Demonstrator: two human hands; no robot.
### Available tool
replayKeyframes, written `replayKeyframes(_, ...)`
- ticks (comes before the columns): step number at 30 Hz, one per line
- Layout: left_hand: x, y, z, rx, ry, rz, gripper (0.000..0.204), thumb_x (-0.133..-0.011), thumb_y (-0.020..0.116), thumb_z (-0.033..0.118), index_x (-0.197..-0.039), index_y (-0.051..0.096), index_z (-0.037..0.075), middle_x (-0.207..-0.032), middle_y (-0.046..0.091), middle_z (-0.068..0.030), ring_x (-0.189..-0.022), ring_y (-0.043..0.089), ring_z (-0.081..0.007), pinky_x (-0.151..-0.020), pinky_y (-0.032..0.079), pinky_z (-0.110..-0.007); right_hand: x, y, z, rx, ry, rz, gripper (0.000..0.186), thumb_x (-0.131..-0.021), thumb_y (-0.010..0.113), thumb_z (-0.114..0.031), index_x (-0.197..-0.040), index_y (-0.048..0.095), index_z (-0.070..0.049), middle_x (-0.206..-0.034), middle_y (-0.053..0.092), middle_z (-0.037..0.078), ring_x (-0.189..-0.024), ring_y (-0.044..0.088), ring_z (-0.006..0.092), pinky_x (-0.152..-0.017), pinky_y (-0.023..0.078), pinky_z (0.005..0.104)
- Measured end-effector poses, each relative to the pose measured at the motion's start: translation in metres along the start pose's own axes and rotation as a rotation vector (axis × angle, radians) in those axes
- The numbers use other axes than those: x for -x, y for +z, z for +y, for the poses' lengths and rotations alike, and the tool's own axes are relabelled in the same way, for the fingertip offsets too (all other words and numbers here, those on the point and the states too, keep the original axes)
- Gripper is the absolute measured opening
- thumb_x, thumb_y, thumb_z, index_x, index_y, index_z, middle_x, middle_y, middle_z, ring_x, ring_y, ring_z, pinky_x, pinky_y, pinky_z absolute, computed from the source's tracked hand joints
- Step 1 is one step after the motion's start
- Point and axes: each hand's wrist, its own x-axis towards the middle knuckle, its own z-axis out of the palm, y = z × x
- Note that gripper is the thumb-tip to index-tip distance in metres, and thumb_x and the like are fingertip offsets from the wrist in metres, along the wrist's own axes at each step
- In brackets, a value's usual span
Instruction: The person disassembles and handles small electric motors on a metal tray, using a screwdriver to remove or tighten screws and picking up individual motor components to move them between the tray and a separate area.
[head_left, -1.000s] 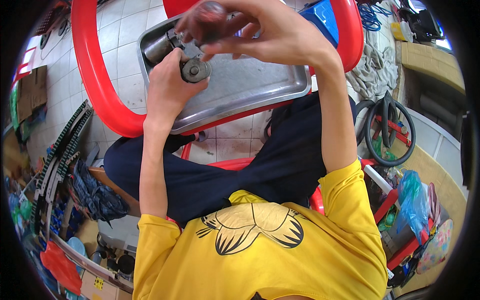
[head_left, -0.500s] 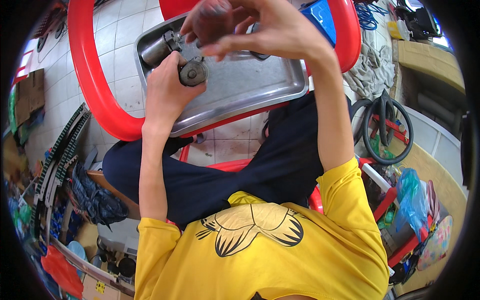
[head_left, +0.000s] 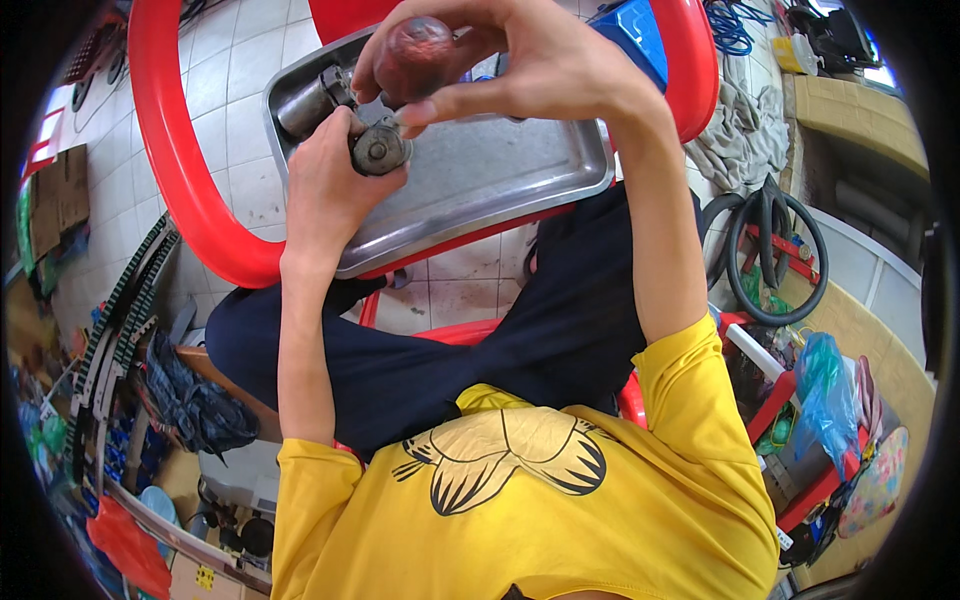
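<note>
My left hand is wrapped round a small grey metal cylinder, which looks like a motor part, with its round end toward me. Above it, my right hand grips a tool by its dark red, rounded handle; the handle's butt faces up and the tool's far end is hidden. The right thumb comes close to the top of the grey cylinder; whether they touch I cannot tell. Beside my left hand, a larger shiny metal cylinder lies in the steel tray.
The tray rests on a red plastic stool or chair in front of my knees. Behind it to the right is a blue box. Black hoops of tubing and a grey cloth lie at right. Cluttered shelves stand at lower left.
The red handle, blurred before, is now sharp and lower, closer to the grey cylinder. The cylinder in my left hand has tilted slightly and shifted a little left.
</note>
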Motion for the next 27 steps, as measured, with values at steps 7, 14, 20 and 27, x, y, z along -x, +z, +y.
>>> replayKeyframes(7, 0.0, 0.009, -0.012, 0.084, 0.199, 0.142, 0.044, -0.069, 0.089, 0.021, -0.091, 0.056, 0.001, -0.087, 0.065, -0.0195, -0.084, 0.066, -0.0405, -0.075, 0.053, -0.048, -0.011, 0.029, 0.006, 0.365, -0.103, 0.321, 0.043, -0.082, 0.088, -0.029, -0.105, 0.066, 0.0, -0.103, 0.073, 0.013, -0.094, 0.071, 0.0199, -0.081, 0.059, 0.0373)
replayKeyframes(14, -0.003, 0.006, -0.008, 0.076, 0.053, 0.054, 0.044, -0.069, 0.089, 0.019, -0.094, 0.058, 0.0, -0.087, 0.065, -0.0177, -0.084, 0.067, -0.0388, -0.076, 0.054, -0.043, -0.001, 0.004, -0.003, -0.098, 0.08, 0.149, 0.047, -0.083, 0.088, -0.03, -0.115, 0.069, -0.002, -0.102, 0.075, 0.011, -0.087, 0.073, 0.0202, -0.081, 0.058, 0.0353)
replayKeyframes(20, -0.001, 0.006, -0.006, 0.099, 0.068, 0.077, 0.044, -0.069, 0.09, 0.018, -0.092, 0.057, 0.0, -0.088, 0.068, -0.0183, -0.083, 0.069, -0.0364, -0.075, 0.054, -0.043, -0.006, 0.022, 0.002, 0.287, 0.082, 0.461, 0.046, -0.077, 0.092, -0.034, -0.092, 0.062, -0.002, -0.086, 0.07, 0.011, -0.074, 0.066, 0.0187, -0.069, 0.052, 0.0348)
replayKeyframes(27, -0.003, 0.001, -0.002, 0.099, -0.042, -0.006, 0.044, -0.069, 0.09, 0.018, -0.093, 0.058, 0.001, -0.089, 0.07, -0.0182, -0.083, 0.07, -0.0351, -0.077, 0.055, -0.042, -0.012, 0.007, 0.012, 0.136, -0.075, 0.221, 0.044, -0.083, 0.089, -0.027, -0.106, 0.063, -0.001, -0.095, 0.072, 0.012, -0.086, 0.071, 0.0203, -0.075, 0.055, 0.035)
